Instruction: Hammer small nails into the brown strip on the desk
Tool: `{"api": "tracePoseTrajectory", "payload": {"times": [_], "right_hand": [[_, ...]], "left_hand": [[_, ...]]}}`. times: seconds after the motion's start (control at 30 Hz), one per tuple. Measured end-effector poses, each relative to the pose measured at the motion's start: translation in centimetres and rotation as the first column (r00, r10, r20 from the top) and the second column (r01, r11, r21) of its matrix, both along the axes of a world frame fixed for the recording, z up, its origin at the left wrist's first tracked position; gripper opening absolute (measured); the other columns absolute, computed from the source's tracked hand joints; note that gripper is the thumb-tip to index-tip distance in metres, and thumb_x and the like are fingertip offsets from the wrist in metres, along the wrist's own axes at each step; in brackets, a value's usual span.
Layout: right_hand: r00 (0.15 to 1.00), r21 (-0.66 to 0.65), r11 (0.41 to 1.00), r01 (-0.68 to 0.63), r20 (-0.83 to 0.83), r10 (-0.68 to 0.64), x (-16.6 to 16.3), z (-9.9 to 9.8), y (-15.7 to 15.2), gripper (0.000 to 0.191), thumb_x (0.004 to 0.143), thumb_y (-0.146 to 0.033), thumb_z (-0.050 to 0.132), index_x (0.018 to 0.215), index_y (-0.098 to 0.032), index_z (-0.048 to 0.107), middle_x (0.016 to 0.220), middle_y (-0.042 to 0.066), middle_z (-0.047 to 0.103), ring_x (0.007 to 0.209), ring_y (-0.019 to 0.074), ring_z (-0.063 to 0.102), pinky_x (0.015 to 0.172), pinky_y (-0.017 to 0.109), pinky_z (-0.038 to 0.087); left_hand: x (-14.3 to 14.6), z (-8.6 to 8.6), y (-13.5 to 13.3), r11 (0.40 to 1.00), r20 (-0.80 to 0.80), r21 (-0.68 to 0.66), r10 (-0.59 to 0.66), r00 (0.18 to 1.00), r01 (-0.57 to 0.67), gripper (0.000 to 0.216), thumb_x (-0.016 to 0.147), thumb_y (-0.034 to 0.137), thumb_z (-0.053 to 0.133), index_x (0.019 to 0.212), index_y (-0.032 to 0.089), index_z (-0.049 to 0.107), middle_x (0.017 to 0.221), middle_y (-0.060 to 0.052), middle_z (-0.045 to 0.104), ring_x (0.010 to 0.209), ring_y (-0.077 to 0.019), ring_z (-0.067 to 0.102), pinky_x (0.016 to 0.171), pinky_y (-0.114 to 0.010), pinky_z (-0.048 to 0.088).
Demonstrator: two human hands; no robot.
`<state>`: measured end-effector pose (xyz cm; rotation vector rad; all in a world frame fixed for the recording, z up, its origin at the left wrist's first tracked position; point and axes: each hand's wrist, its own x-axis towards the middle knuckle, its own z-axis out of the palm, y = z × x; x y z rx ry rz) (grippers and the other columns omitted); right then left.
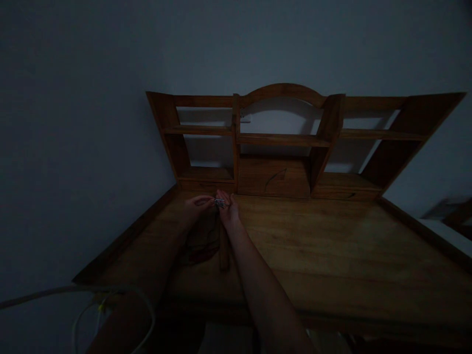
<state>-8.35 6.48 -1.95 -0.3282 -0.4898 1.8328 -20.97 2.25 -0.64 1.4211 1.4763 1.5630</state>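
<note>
Both my hands meet over the back left part of a wooden desk (317,236). My left hand (194,207) and my right hand (229,209) are closed in a pinch on a small shiny metal object (220,202) held between them. The scene is dim and I cannot make out what the object is. Below the hands a wooden stick-like piece (223,248) lies on the desk, next to a dark reddish patch (201,248).
A wooden hutch with open shelves (283,140) stands along the back of the desk against a pale wall. A pale cable (110,300) loops at the lower left by the desk's front edge. The desk's raised side rail (125,238) runs along the left.
</note>
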Motion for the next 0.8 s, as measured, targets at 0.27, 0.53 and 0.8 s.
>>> {"api": "tracePoseTrajectory", "payload": {"times": [0.27,0.53,0.8], "right_hand": [[0.998,0.025,0.998,-0.061,0.019,0.060,0.06,0.24,-0.14,0.051,0.095,-0.049,0.028,0.094,-0.016,0.067,0.109,0.012,0.071,0.109,0.0205,0.063,0.098,0.038,0.043],[0.997,0.025,0.998,-0.062,0.039,0.061,-0.07,0.58,-0.23,0.029,0.090,-0.037,0.046,0.097,-0.016,0.065,0.111,0.012,0.070,0.112,0.0214,0.061,0.099,0.040,0.043],[1.000,0.025,1.000,0.014,0.010,-0.014,-0.43,-0.26,0.29,0.024,0.082,-0.012,0.051,0.104,-0.015,0.060,0.120,0.012,0.066,0.114,0.0162,0.060,0.105,0.036,0.038]], "left_hand": [[0.44,0.65,-0.69,0.999,-0.051,-0.022,-0.029,0.998,0.028,0.041,0.063,0.048,0.076,0.090,0.018,0.071,0.094,-0.008,0.074,0.090,-0.0227,0.069,0.087,-0.034,0.054],[-0.10,-0.03,-0.15,0.995,-0.049,0.003,-0.101,0.994,0.101,0.036,0.064,0.044,0.076,0.088,0.017,0.070,0.091,-0.009,0.074,0.086,-0.0227,0.070,0.086,-0.036,0.055],[0.09,0.38,-0.61,0.999,-0.122,-0.030,-0.049,0.991,0.045,0.031,0.064,0.042,0.076,0.083,0.018,0.072,0.085,-0.006,0.075,0.081,-0.0212,0.069,0.080,-0.032,0.055]]}}
